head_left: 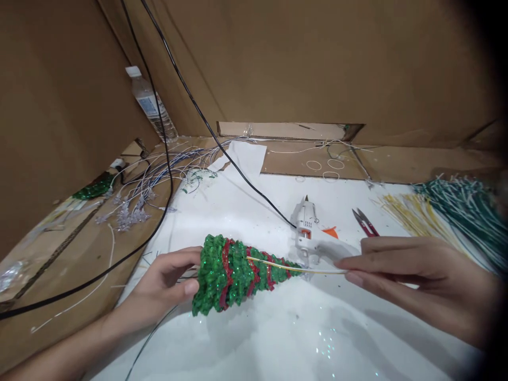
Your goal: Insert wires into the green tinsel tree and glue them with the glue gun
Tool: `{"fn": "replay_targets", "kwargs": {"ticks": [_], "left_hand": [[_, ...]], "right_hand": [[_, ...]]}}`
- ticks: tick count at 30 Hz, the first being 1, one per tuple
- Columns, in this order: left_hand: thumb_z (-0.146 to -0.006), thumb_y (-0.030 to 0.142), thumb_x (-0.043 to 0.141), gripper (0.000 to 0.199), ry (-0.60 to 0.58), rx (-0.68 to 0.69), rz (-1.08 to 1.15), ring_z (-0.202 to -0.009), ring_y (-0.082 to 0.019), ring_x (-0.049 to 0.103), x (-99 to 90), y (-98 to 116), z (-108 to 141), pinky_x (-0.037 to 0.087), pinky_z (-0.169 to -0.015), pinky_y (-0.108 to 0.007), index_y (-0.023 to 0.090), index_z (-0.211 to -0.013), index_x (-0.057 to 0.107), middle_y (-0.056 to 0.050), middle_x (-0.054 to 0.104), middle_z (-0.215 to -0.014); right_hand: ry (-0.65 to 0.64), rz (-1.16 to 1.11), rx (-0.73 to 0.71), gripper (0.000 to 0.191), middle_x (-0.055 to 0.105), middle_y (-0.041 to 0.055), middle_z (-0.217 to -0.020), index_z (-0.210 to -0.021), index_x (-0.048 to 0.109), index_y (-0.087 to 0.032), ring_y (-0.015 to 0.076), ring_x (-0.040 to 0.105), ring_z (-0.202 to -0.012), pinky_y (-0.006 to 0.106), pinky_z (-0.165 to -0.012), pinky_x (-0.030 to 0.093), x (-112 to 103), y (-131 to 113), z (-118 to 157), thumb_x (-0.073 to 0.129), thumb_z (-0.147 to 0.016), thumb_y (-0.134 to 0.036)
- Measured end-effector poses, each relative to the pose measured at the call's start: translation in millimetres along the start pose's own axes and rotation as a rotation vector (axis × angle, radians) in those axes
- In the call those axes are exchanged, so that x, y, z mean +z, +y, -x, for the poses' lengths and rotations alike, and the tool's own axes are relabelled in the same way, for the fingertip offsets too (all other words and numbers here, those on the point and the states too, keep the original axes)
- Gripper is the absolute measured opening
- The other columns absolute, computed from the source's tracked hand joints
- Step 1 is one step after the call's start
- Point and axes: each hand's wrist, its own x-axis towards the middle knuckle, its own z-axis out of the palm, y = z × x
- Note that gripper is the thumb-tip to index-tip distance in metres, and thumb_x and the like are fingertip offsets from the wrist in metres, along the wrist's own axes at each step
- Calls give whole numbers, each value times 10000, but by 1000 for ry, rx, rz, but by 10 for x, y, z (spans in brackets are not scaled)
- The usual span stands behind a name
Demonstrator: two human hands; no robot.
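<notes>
A glittery green miniature Christmas tree (238,275) with red garland bands lies on its side above the white work surface, its tip pointing right. My left hand (169,275) grips it at the wide base, the thumb along the near edge and the other fingers partly hidden behind it. Between the thumb and fingers of my right hand (413,280) is pinched a thin yellow-and-white wire (293,268). The wire runs left across the tree's side, its far end against the green surface. A white glue gun (307,222) lies just beyond the tree's tip.
Red-handled thread snips (365,222) lie beyond my right hand, near bundles of yellow wires (416,214) and green wires (468,211). White and blue wires (159,180) cover the left cardboard edge. A black cable (198,108) crosses the view; a water bottle (153,106) leans in the corner.
</notes>
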Motion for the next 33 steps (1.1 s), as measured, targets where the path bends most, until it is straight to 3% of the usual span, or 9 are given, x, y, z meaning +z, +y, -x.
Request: {"fn": "replay_targets", "kwargs": {"ticks": [8,12,14,17,20,23,27,33], "left_hand": [[-747,523,664,384,14,-22,51,-850,-245,648,-12,-77,-46,521,-749,-314,226,-975,748,-71,728,-915],[-801,510,605,374,-17,-15,18,-841,-242,641,-60,-145,-73,509,-727,-311,213,-990,728,-73,715,-898],[-825,471,582,320,-6,47,-68,-850,-231,625,-80,-138,-73,495,-742,-307,219,-970,715,-65,700,-905],[-785,364,629,185,122,248,-288,-862,-216,579,-96,-70,-40,452,-775,-303,221,-896,668,-45,648,-888],[-708,250,674,123,235,455,-521,-737,-181,520,-83,14,19,405,-693,-285,218,-782,580,-13,553,-755],[-684,216,676,163,191,542,-680,-634,-160,470,-39,52,71,370,-603,-274,213,-714,515,1,495,-667],[-695,255,671,198,105,519,-810,-564,-144,402,16,20,104,316,-533,-268,205,-640,488,12,425,-603],[-791,224,621,157,-35,512,-756,-578,-126,386,18,-6,100,300,-541,-249,176,-663,545,16,400,-612]], "right_hand": [[-5,38,21,246,560,4,-654,-1056,705,-356,138,531,-556,278,-500,387,21,75,168,613,-829,-327],[5,67,10,196,520,6,-598,-969,733,-311,131,492,-511,279,-473,352,5,19,221,578,-851,-338],[17,60,29,190,525,16,-592,-917,741,-291,138,494,-513,282,-462,342,-5,-18,249,572,-853,-349],[53,55,63,164,545,19,-598,-884,739,-284,139,506,-528,279,-460,344,-16,-67,286,591,-843,-343],[81,53,70,148,564,13,-594,-812,730,-291,135,505,-523,281,-467,350,-21,-114,311,599,-835,-356],[95,46,83,151,564,9,-573,-776,719,-304,139,494,-505,288,-449,336,-12,-169,339,599,-826,-381],[107,46,80,120,599,8,-614,-804,714,-308,132,503,-518,274,-438,349,19,-240,398,608,-824,-360],[89,59,35,140,627,12,-668,-797,710,-271,112,534,-556,234,-445,376,80,-348,482,594,-845,-332]]}}
